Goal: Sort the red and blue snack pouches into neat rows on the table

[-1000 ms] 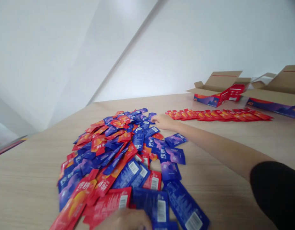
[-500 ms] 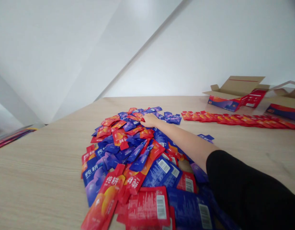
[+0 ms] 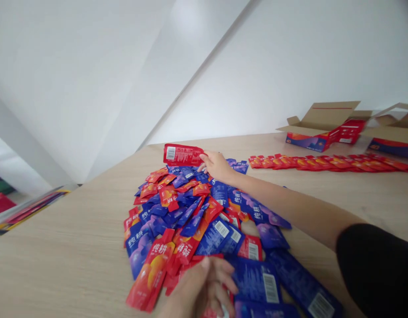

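My right hand is closed in a pinch on one end of a red pouch. That pouch is raised over the far side of the pile, its barcode side towards me. My left hand is low in the view, palm turned up and partly sideways, fingers loosely curled and apart, with nothing visible gripped. It is above red pouches at the near edge of the pile and hides part of them. Around both hands spreads the heap of red and blue pouches, overlapping and facing various ways.
On the right, a long overlapping row of red pouches runs across the wooden table. Behind it stand an open carton and a second one at the right edge. Colourful flat items lie beyond the left edge. A white wall rises behind.
My right hand has lifted a red pouch off the far part of the pile. My left hand has come into view at the bottom. The view has shifted slightly.
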A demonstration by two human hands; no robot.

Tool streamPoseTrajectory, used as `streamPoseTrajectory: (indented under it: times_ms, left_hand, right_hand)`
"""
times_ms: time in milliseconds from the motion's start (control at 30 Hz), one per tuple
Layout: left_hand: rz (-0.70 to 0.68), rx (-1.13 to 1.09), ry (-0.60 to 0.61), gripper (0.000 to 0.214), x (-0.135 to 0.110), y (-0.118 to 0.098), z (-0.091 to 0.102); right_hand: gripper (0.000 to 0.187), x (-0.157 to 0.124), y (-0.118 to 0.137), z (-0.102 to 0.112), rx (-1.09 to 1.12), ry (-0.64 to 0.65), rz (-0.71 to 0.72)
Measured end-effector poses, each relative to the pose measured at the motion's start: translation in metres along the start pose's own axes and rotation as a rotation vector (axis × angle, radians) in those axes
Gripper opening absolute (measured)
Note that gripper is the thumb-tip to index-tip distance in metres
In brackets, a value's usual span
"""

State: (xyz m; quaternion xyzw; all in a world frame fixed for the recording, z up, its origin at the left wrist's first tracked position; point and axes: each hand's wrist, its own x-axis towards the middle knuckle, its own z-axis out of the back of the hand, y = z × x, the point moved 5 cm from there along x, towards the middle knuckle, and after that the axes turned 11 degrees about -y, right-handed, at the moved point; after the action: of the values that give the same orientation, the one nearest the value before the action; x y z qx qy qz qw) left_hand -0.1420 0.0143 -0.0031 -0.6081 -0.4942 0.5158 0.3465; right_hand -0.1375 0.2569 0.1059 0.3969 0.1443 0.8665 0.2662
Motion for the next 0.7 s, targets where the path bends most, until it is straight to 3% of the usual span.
streamPoseTrajectory:
  times_ms: [67, 133, 233, 300, 433, 533, 633, 700]
  left_hand:
    - [0.084, -0.271, 0.069, 0.068, 0.003, -0.014, -0.014]
    - [0.133, -0.346, 0.225, 0.071, -0.005, -0.030, -0.039]
    - [0.130, -0.327, 0.363, 0.070, -0.024, -0.044, -0.081]
    - [0.141, -0.316, 0.387, 0.071, -0.034, -0.042, -0.106]
    - [0.167, -0.342, 0.450, 0.089, -0.042, -0.029, -0.148]
    - [0.154, -0.405, 0.480, 0.072, -0.045, -0.026, -0.177]
    - [0.152, -0.380, 0.464, 0.051, -0.046, -0.023, -0.203]
    - [0.046, -0.301, 0.306, 0.040, -0.040, -0.022, -0.209]
  right_hand:
    - [0.041, -0.041, 0.027, 0.040, 0.344, -0.071, 0.069]
    - [0.033, -0.087, 0.050, 0.078, 0.515, -0.098, 0.205]
    - [0.034, -0.146, 0.068, 0.119, 0.588, -0.008, 0.394]
    - [0.036, -0.171, 0.068, 0.139, 0.564, 0.030, 0.416]
    - [0.035, -0.197, 0.052, 0.167, 0.448, -0.018, 0.362]
    - [0.034, -0.211, 0.040, 0.183, 0.426, -0.012, 0.305]
    - [0.040, -0.224, 0.022, 0.203, 0.475, -0.059, 0.077]
    - [0.043, -0.237, 0.007, 0.215, 0.577, -0.065, -0.159]
